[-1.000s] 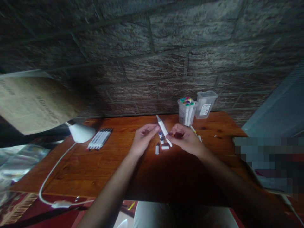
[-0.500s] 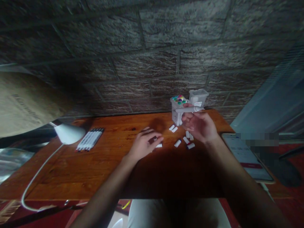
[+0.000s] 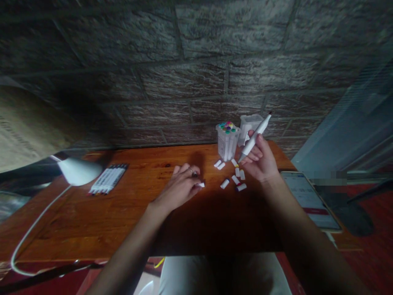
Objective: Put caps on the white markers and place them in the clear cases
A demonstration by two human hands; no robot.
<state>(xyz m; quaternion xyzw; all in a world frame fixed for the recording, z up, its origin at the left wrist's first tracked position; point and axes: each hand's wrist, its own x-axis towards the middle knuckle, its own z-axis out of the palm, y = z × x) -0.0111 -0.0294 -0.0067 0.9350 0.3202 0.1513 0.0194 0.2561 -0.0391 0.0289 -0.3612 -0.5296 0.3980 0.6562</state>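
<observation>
My right hand (image 3: 260, 162) is raised above the wooden desk (image 3: 129, 217) and grips a white marker (image 3: 255, 136) that tilts up to the right, near a clear cup of coloured-capped markers (image 3: 227, 139). My left hand (image 3: 181, 186) rests low on the desk with its fingertips pinched on a small white cap (image 3: 201, 184). Several loose white caps (image 3: 235, 174) lie on the desk between my two hands and the cup.
A second clear container (image 3: 250, 125) stands behind the cup against the brick wall. A row of dark-tipped markers (image 3: 107, 179) lies at the left beside a white lamp head (image 3: 78, 172) with its cable. A tablet (image 3: 308, 198) lies at the right edge.
My right hand has lifted the marker from the middle of the desk up to the cup and tilted it upright. My left hand dropped to the desk onto a cap.
</observation>
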